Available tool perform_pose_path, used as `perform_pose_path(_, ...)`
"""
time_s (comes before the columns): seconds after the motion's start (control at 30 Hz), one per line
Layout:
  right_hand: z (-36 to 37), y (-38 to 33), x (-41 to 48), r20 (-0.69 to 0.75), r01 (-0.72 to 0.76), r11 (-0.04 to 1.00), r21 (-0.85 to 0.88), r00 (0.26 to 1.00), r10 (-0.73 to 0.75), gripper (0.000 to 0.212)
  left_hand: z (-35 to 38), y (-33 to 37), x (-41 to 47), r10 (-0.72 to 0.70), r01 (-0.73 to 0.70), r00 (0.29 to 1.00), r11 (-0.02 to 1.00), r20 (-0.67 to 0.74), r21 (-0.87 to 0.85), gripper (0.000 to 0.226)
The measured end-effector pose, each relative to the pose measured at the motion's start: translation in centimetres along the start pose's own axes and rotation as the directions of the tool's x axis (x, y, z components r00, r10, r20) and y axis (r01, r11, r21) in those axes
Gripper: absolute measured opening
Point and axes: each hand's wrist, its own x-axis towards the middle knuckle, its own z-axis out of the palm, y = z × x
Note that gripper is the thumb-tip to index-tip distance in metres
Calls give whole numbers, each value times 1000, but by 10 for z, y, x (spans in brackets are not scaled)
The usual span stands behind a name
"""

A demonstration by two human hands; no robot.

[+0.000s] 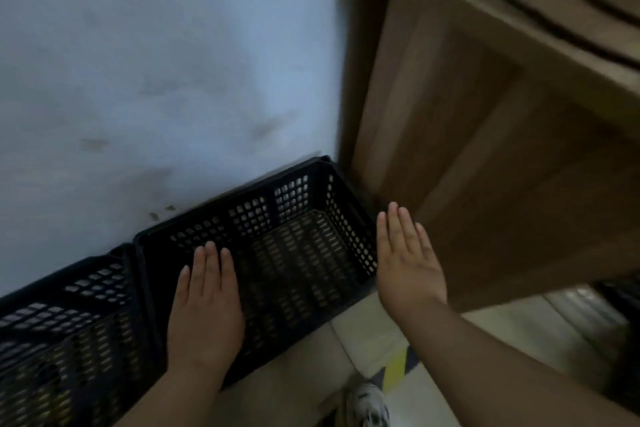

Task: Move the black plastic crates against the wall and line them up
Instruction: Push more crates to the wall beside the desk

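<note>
Two black perforated plastic crates stand side by side on the floor, their far sides against the pale wall (156, 62). The right crate (298, 218) sits in the corner beside a wooden cabinet; the left crate (69, 315) touches it and runs off the frame's left edge. Both look empty. My left hand (206, 308) hovers flat, fingers extended, over the near left part of the right crate. My right hand (408, 263) is held flat and open just past that crate's right side, apart from it. Neither hand holds anything.
A wooden cabinet (467, 149) fills the right side, with a dark cable (519, 0) lying on its top. The floor is light tile with a yellow and black striped marking (398, 364). A white patterned shoe (369, 406) shows at the bottom edge.
</note>
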Motion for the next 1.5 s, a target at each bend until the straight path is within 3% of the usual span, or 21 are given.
perform_pose_path(0.07,1,18,-45,-17,-83,995,46,996,84,64,-21,24,-26,113,-114,993,993,-36,-32,86)
perform_pose_path(0.13,11,38,-87,-214,-197,974,115,952,218,68,-44,55,-46,215,-217,976,972,-34,-90,92)
perform_pose_path(0.2,13,67,-130,-243,-270,939,211,916,318,70,-63,92,-62,304,-306,952,948,-40,-88,90)
perform_pose_path(0.33,8,139,-216,-338,-389,894,224,829,446,67,-91,176,-97,501,-504,859,863,-102,-11,60)
perform_pose_path(0.43,17,201,-277,-274,-519,811,269,766,581,64,-106,246,-129,635,-635,772,772,-19,-8,58)
perform_pose_path(0.6,27,316,-381,-269,-760,636,135,590,761,69,-127,373,-180,773,-772,634,633,8,52,68)
perform_pose_path(0.67,28,363,-426,-284,-777,619,119,571,771,65,-136,432,-202,799,-799,600,601,-30,37,74)
perform_pose_path(0.73,37,411,-471,-157,-798,595,96,578,801,62,-145,492,-225,815,-816,575,578,-76,20,79)
perform_pose_path(0.77,43,436,-491,-191,-812,572,120,546,816,62,-148,522,-235,818,-821,566,571,-101,16,80)
perform_pose_path(0.83,53,485,-528,-186,-847,505,163,476,859,59,-154,582,-255,816,-822,565,570,-122,-1,84)
perform_pose_path(0.97,75,567,-594,21,-875,438,207,452,892,72,-158,682,-286,803,-804,593,595,-61,10,80)
perform_pose_path(1.07,103,615,-625,-19,-877,443,186,447,894,71,-152,736,-296,742,-746,658,666,-127,24,81)
perform_pose_path(1.2,131,659,-632,34,-887,423,185,436,899,70,-140,779,-295,741,-754,652,656,-161,-33,81)
perform_pose_path(1.27,146,677,-630,154,-897,392,206,425,892,71,-132,792,-287,735,-744,662,668,-147,-8,82)
perform_pose_path(1.37,169,706,-623,173,-907,376,187,407,897,72,-109,807,-266,724,-726,671,685,-160,57,81)
perform_pose_path(1.5,207,739,-604,249,-918,342,202,386,888,72,-76,836,-233,716,-714,698,698,-22,60,82)
